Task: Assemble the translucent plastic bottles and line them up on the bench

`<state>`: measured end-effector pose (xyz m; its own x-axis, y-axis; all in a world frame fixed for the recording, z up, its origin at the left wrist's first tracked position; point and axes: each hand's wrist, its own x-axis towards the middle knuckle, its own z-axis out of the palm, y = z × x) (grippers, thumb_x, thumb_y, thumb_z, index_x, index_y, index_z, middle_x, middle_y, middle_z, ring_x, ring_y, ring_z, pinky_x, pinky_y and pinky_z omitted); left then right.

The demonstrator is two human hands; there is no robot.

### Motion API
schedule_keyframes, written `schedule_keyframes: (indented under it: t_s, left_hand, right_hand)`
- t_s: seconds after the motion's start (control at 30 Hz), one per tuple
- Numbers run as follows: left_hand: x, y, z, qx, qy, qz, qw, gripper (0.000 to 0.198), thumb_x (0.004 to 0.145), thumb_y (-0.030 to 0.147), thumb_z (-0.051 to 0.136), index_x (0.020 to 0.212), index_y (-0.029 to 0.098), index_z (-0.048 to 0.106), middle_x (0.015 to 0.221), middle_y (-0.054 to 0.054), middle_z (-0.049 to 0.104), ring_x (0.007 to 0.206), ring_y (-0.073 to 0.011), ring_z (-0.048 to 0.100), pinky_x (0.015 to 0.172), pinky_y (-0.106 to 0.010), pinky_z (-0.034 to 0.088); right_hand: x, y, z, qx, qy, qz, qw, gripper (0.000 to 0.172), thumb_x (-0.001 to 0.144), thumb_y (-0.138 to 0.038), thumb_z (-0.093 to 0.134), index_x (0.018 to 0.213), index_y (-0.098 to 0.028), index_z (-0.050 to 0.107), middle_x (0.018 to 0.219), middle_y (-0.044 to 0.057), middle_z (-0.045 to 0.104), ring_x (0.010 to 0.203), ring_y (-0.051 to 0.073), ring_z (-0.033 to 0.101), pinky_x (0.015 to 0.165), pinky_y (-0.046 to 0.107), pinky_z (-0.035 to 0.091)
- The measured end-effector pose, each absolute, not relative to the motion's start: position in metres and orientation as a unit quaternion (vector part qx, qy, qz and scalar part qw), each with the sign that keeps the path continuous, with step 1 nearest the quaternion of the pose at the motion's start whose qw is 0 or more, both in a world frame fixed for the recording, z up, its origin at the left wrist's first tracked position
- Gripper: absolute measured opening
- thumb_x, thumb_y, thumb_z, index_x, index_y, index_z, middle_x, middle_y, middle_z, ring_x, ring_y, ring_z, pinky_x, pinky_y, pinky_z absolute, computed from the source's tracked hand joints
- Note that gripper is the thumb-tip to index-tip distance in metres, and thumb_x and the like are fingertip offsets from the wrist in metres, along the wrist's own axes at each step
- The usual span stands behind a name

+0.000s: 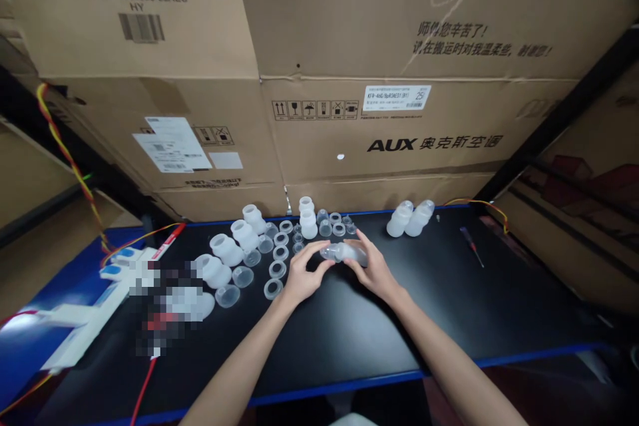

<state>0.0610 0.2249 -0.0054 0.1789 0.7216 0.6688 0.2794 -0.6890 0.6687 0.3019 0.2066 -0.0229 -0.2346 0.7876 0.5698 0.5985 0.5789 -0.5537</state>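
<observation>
Both my hands meet over the middle of a black table [359,339]. Between them lies a translucent plastic bottle [343,252], held on its side. My left hand [302,273] pinches its left end with curled fingers. My right hand [373,269] wraps around its right end. Just left of my left hand a column of clear plastic rings [277,259] runs along the table. Beyond the rings lie several translucent bottle bodies [227,249] and clear caps [242,276].
Two finished-looking translucent bottles [410,218] lie at the back right, and a small screwdriver [471,244] lies further right. Large cardboard boxes [379,126] wall off the back. White devices with red and yellow wires [107,279] sit at the left.
</observation>
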Motion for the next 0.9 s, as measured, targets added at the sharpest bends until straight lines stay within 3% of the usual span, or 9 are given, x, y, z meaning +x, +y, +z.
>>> schedule_keyframes:
  t_s: [0.2,0.3,0.37,0.47,0.57,0.67,0.9]
  left_hand:
    - [0.056,0.220,0.007,0.747,0.321,0.528,0.246,0.031,0.095,0.031,0.080,0.124,0.021,0.078,0.120,-0.014,0.081,0.111,-0.0276,0.079,0.101,-0.046,0.065]
    - [0.050,0.216,0.006,0.761,0.319,0.502,0.260,0.032,0.094,0.029,0.079,0.125,0.022,0.078,0.121,-0.013,0.081,0.116,-0.0297,0.078,0.101,-0.047,0.065]
    - [0.048,0.215,0.004,0.765,0.324,0.485,0.273,0.032,0.093,0.028,0.080,0.124,0.023,0.079,0.121,-0.012,0.082,0.122,-0.0316,0.076,0.105,-0.049,0.063]
    - [0.050,0.212,0.002,0.762,0.322,0.473,0.303,0.031,0.093,0.028,0.079,0.124,0.024,0.079,0.121,-0.011,0.082,0.127,-0.0322,0.073,0.110,-0.050,0.060]
    - [0.056,0.208,0.002,0.751,0.307,0.467,0.352,0.031,0.096,0.032,0.077,0.126,0.023,0.078,0.122,-0.012,0.081,0.117,-0.0285,0.076,0.104,-0.043,0.061]
    - [0.060,0.206,0.000,0.735,0.293,0.460,0.402,0.035,0.098,0.038,0.075,0.129,0.021,0.075,0.124,-0.013,0.079,0.111,-0.0263,0.077,0.100,-0.039,0.060]
    - [0.069,0.198,0.005,0.685,0.233,0.441,0.531,0.051,0.098,0.054,0.075,0.133,0.019,0.066,0.127,-0.015,0.075,0.112,-0.0272,0.075,0.101,-0.037,0.057]
  right_hand:
    - [0.293,0.207,-0.031,-0.378,-0.811,0.052,0.444,0.072,0.113,-0.051,0.050,0.172,-0.024,0.020,0.127,0.017,0.078,0.105,0.033,0.079,0.091,0.050,0.065]
    - [0.289,0.203,-0.034,-0.375,-0.810,0.081,0.444,0.073,0.113,-0.054,0.047,0.174,-0.025,0.018,0.119,0.014,0.080,0.091,0.030,0.081,0.081,0.043,0.067]
    - [0.286,0.199,-0.035,-0.394,-0.797,0.131,0.439,0.072,0.113,-0.054,0.046,0.174,-0.025,0.019,0.116,0.013,0.080,0.089,0.028,0.081,0.080,0.041,0.067]
    - [0.281,0.194,-0.033,-0.401,-0.757,0.233,0.460,0.073,0.109,-0.060,0.055,0.170,-0.025,0.033,0.113,0.011,0.080,0.094,0.028,0.080,0.088,0.040,0.065]
    - [0.275,0.192,-0.030,-0.382,-0.667,0.365,0.525,0.097,0.087,-0.072,0.080,0.162,-0.024,0.044,0.103,0.009,0.080,0.087,0.028,0.078,0.084,0.039,0.065]
    - [0.271,0.193,-0.028,-0.352,-0.559,0.505,0.556,0.121,0.064,-0.073,0.096,0.161,-0.023,0.043,0.091,0.005,0.079,0.077,0.026,0.077,0.073,0.035,0.065]
    - [0.279,0.192,-0.020,-0.262,-0.469,0.723,0.435,0.137,0.065,-0.081,0.090,0.171,-0.024,0.024,0.092,0.008,0.079,0.056,0.021,0.074,0.050,0.030,0.062]
